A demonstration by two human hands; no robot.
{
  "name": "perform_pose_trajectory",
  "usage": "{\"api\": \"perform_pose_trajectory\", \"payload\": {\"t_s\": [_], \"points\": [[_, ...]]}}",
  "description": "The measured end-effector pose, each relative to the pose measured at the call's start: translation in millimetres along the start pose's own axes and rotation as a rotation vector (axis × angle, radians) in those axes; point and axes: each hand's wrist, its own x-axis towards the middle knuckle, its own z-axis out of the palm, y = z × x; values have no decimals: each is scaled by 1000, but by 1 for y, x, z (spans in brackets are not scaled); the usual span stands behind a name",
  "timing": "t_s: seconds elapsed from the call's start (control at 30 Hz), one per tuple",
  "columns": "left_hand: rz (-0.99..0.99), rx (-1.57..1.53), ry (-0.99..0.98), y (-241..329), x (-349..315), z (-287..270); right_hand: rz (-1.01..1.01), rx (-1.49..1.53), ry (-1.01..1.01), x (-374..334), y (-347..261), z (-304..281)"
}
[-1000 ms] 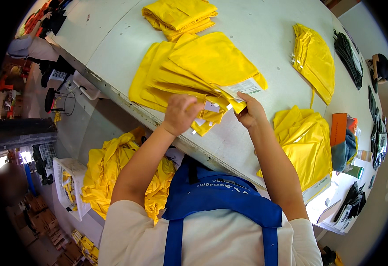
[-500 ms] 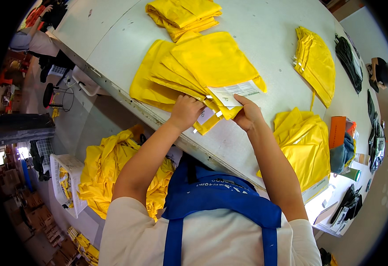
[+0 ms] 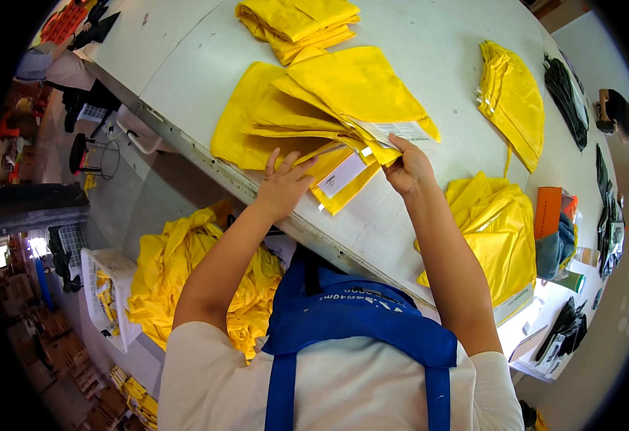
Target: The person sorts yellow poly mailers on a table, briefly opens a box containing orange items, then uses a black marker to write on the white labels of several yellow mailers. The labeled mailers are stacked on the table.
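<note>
My right hand (image 3: 408, 167) pinches the near corner of a fanned stack of folded yellow fabric panels (image 3: 357, 82), thumb on top. A white printed label (image 3: 401, 132) lies on the top panel beside that thumb. My left hand (image 3: 283, 188) has its fingers spread at the lower left edge of the stack and grips nothing. Between the hands, a second white label (image 3: 342, 174) shows on a lower yellow layer. Some panels are lifted, leaving a gap between the layers.
Another folded yellow pile (image 3: 296, 25) sits at the far side of the table (image 3: 185, 79). A fan-shaped yellow piece (image 3: 512, 100), a yellow heap (image 3: 490, 237) and an orange box (image 3: 546, 213) lie to the right. Crumpled yellow fabric (image 3: 174, 276) and a white basket (image 3: 110, 302) are below left.
My left hand has let go of the panel edges, spread its fingers and drawn back left. The right hand has moved slightly right with the upper panels, and the lower label shows more.
</note>
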Motion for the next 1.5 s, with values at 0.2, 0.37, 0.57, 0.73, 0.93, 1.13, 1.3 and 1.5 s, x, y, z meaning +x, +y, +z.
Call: {"api": "perform_pose_trajectory", "payload": {"t_s": [0.2,0.37,0.57,0.73,0.93,1.13,1.3,1.5], "points": [[-187,-221,78,-11,33,-18,1,-185,-19,-11,13,-11],[-82,-255,224,-8,45,-26,17,-246,-1,-12,27,-22],[60,-49,442,-6,25,-30,58,-56,63,3,8,-15],[-22,-117,113,1,-11,-3,-32,-6,67,-14,-6,31],[-115,-322,167,-10,4,5,-77,7,53,-21,-18,39],[238,-384,239,20,5,-24,11,-23,-68,-27,-26,7],[75,-409,20,43,-45,10,-24,-345,-76,-60,7,-49],[-958,-1094,298,99,-86,7,75,-653,50,-67,37,-130]]}}
